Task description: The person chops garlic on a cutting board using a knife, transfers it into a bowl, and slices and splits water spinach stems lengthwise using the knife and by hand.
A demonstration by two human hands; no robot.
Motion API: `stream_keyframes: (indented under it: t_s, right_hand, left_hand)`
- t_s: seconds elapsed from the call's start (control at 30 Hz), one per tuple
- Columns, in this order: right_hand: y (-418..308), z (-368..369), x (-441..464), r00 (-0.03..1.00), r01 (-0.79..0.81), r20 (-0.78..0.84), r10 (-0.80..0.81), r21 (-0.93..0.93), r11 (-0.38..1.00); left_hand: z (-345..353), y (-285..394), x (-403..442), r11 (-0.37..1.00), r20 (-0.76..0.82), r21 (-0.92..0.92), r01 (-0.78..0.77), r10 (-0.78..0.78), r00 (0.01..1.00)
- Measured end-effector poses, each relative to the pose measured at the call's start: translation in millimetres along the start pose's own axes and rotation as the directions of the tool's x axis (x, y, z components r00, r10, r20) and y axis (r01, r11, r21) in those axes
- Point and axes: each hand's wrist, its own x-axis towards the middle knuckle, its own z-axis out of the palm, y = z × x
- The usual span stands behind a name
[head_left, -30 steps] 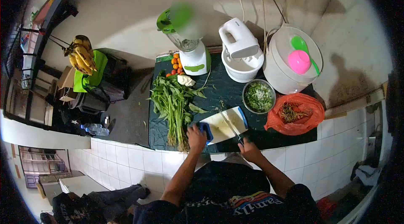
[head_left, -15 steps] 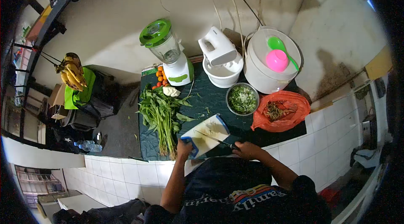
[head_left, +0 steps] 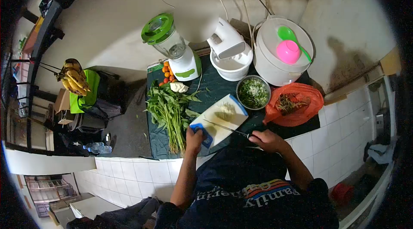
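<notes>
In head view, we log the left hand (head_left: pixel 194 140) grasping the cutting board (head_left: pixel 219 134) by its blue end, presumably to steady it beside the bowl (head_left: pixel 254 109), and the right hand (head_left: pixel 267 140) gripping the knife (head_left: pixel 228 128), blade over the board.

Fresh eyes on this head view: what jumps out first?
Likely the pink bowl and green spoon atop the white lidded container, upper right. Next, the green-lidded blender at the table's back. In front, the right hand holds a knife over the cutting board.

The cutting board (head_left: pixel 220 131) is white — blue at both ends.
</notes>
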Motion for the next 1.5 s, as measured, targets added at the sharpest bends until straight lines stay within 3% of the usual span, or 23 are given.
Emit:
stream_keyframes:
  t_s: [0.13,0.2,0.33,0.4,0.53,0.6,0.73,0.83,0.93,0.97,1.03,1.07,1.1,1.13,1.2,1.23,1.3,1.43,1.5]
  right_hand:
    - [1,3,3,0.989,0.039,-0.136,-0.056,-0.127,0.991]
    - [1,-5,4,0.976,0.014,-0.216,-0.041,-0.125,0.992]
    - [21,-2,10,0.931,-0.032,-0.365,-0.010,-0.110,0.993]
    - [37,0,14,0.820,0.033,-0.550,-0.159,-0.233,0.972]
    - [61,-4,21,0.799,-0.046,-0.585,-0.136,-0.286,0.957]
    - [66,-10,24,0.737,-0.038,-0.624,-0.260,-0.422,0.906]
    - [62,-20,25,0.751,-0.129,-0.645,-0.143,-0.355,0.926]
    - [65,-29,27,0.739,-0.239,-0.665,-0.109,-0.410,0.880]
    - [67,-41,33,0.583,-0.115,-0.750,-0.314,-0.458,0.881]
    - [63,-45,28,0.683,-0.186,-0.723,-0.099,-0.303,0.935]
    - [67,-45,23,0.753,-0.279,-0.647,0.118,-0.152,0.948]
    - [84,-38,23,0.671,-0.265,-0.727,-0.144,-0.417,0.870]
    - [81,-42,22,0.571,-0.284,-0.709,-0.414,-0.644,0.710]
    - [77,-46,19,0.571,-0.285,-0.708,-0.416,-0.646,0.708]
    - [66,-51,10,0.680,-0.040,-0.611,-0.407,-0.584,0.811]
    - [64,-47,8,0.680,-0.041,-0.612,-0.405,-0.583,0.812]
    - [62,-38,2,0.857,-0.104,-0.479,-0.189,-0.521,0.847]
    - [73,-35,11,0.833,-0.230,-0.549,-0.063,-0.448,0.864]
    - [79,-46,21,0.596,-0.181,-0.701,-0.392,-0.593,0.785]
  left_hand:
    - [30,15,35,0.994,0.110,0.071,-0.087,0.079,0.991]
    - [40,17,52,0.993,0.298,0.063,-0.101,0.078,0.951]
    - [71,13,56,0.994,0.205,-0.001,-0.105,0.103,0.973]
    - [79,12,52,0.998,0.190,-0.035,-0.060,0.066,0.979]
    - [81,7,51,0.999,0.239,-0.018,-0.027,0.030,0.971]
    - [81,5,50,1.000,0.170,-0.025,0.008,-0.004,0.985]
    - [86,12,45,0.998,0.183,-0.060,0.015,-0.004,0.983]
    - [87,13,46,0.990,0.188,-0.130,0.047,-0.022,0.982]
    - [87,17,45,0.989,0.205,-0.139,0.048,-0.019,0.979]
    - [89,17,43,0.996,0.188,-0.086,0.035,-0.018,0.982]
    - [89,13,41,0.999,0.171,-0.035,0.026,-0.019,0.985]
    - [91,12,41,0.998,0.172,-0.057,0.023,-0.013,0.985]
    - [91,10,41,0.997,0.173,-0.080,0.020,-0.006,0.985]
    - [91,9,40,0.996,0.174,-0.083,0.019,-0.004,0.985]
    - [86,11,35,0.997,0.195,-0.075,0.005,0.009,0.981]
    - [84,14,32,0.997,0.195,-0.073,0.007,0.008,0.981]
    - [80,17,25,0.994,0.174,-0.080,0.074,-0.059,0.983]
    - [57,5,18,0.989,0.138,-0.119,0.088,-0.071,0.988]
    - [37,-5,16,0.995,0.143,-0.080,0.058,-0.046,0.989]
